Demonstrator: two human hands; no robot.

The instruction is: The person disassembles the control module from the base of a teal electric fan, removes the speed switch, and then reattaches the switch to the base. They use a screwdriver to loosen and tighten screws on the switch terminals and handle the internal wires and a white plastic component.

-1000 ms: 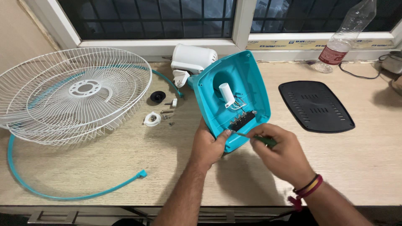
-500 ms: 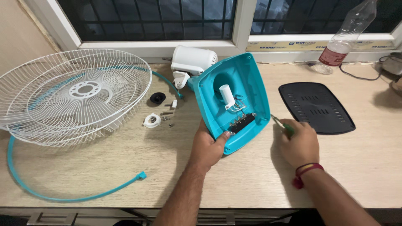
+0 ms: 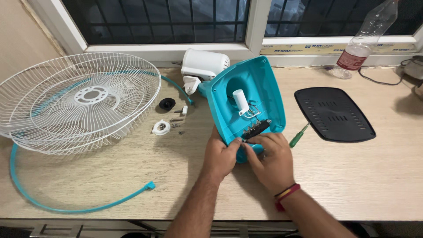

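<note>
The left hand (image 3: 221,156) and right hand (image 3: 269,159) cover the lower edge of the teal base (image 3: 246,103), so what the fingertips pinch there cannot be told. The grille (image 3: 79,101) is cut off by the left edge, the bottle (image 3: 365,37) by the top edge, and a dark object (image 3: 414,70) by the right edge. The small screws (image 3: 176,123) beside the grille are too tiny to count.

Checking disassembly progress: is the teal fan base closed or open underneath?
Open: the teal base shows its inner switch block, and the black cover plate lies apart.
</note>
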